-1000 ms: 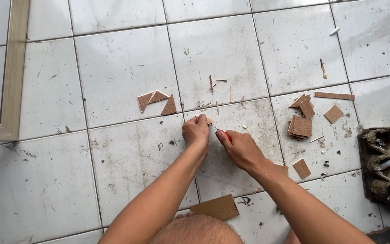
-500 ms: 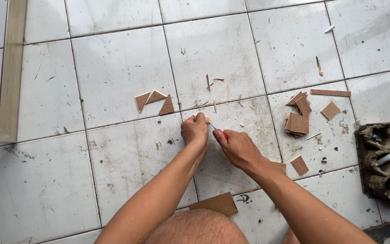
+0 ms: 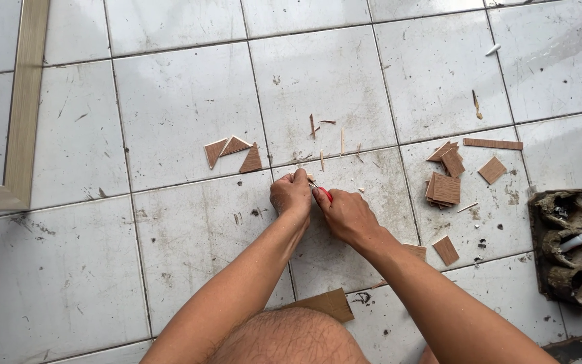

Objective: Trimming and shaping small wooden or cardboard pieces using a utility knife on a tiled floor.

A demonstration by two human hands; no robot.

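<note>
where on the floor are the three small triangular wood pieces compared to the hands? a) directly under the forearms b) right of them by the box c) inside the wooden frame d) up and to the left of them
d: the three triangular wood pieces lie together on the tile up and left of the left hand and right hand, apart from both.

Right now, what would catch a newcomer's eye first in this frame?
The two bare hands meet at the centre of the white tiled floor: the left hand pinches a small wood piece while the right hand works a red-handled tool against it. Brown wood offcuts lie scattered to the right, three triangular pieces to the upper left, and a pale wooden frame along the left edge.
</note>
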